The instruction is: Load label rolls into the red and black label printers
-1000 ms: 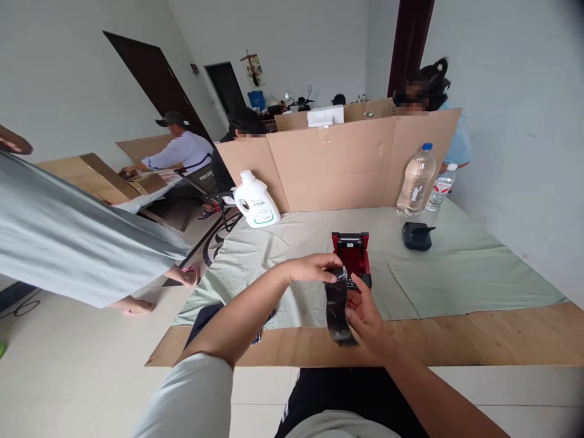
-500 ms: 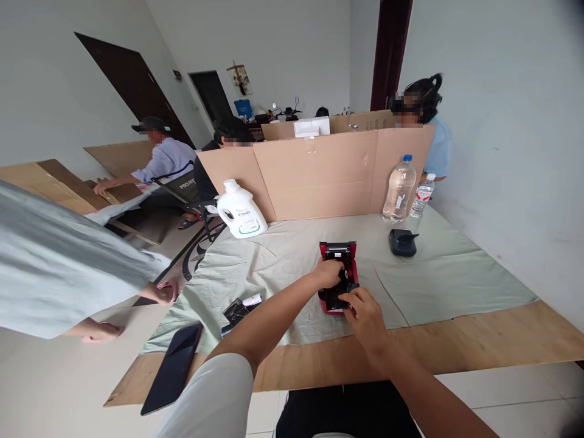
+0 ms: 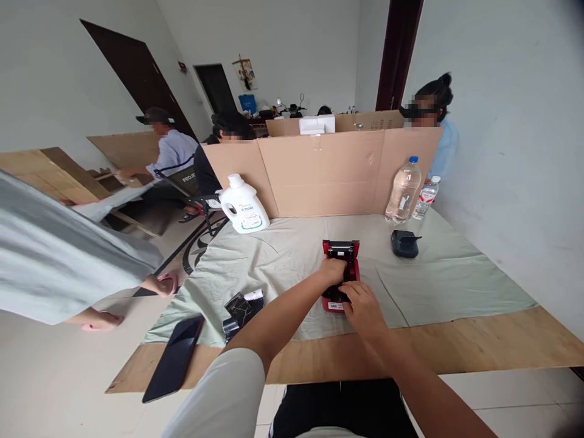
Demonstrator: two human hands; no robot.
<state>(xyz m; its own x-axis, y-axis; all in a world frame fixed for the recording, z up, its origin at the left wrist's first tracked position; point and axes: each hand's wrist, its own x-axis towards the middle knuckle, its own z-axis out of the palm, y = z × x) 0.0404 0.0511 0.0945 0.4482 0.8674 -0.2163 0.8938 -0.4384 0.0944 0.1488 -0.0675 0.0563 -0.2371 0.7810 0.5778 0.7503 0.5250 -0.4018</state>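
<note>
A small red printer [image 3: 340, 250] with its lid up stands on the pale green cloth [image 3: 283, 261] in the middle of the table. My left hand [image 3: 332, 270] rests on top of its body, fingers curled over it. My right hand [image 3: 358, 307] is at its near end, fingers pressed on a black part [image 3: 336, 294] that lies in the printer's front. Both forearms reach in from the bottom edge.
A white jug [image 3: 244, 213], two water bottles [image 3: 402, 191] and a black device [image 3: 404, 243] stand by the cardboard divider [image 3: 328, 173]. A phone [image 3: 173, 359] and a black-and-white item [image 3: 241, 306] lie near left. A person in grey [image 3: 68, 261] bends at left; others sit behind.
A second ago I held a black strip-like part up in both hands above the table edge. It has gone down into the red printer, and both hands now rest on the printer.
</note>
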